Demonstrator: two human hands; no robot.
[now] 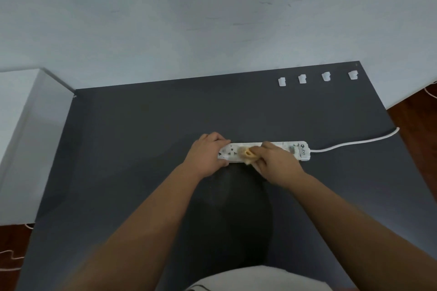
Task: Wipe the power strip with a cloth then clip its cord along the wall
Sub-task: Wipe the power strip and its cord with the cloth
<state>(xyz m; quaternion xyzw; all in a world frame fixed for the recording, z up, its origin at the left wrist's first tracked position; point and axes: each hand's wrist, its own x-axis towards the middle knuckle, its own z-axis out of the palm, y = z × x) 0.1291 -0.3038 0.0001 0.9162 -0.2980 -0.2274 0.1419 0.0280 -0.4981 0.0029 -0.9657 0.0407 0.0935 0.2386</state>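
Head view: power strip [264, 151] lies flat mid-bench [142, 137], cord [354, 143] trailing right. Left hand [208, 153] grips strip's left end, fingers closed around it. Right hand [279, 160] pinches yellow cloth [247, 153] against strip's face. Four white clips [316, 78] sit near wall [212, 19].

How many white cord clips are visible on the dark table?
4, in one row at the table's far right edge by the wall: first clip, second clip, third clip, fourth clip. None appears hidden.
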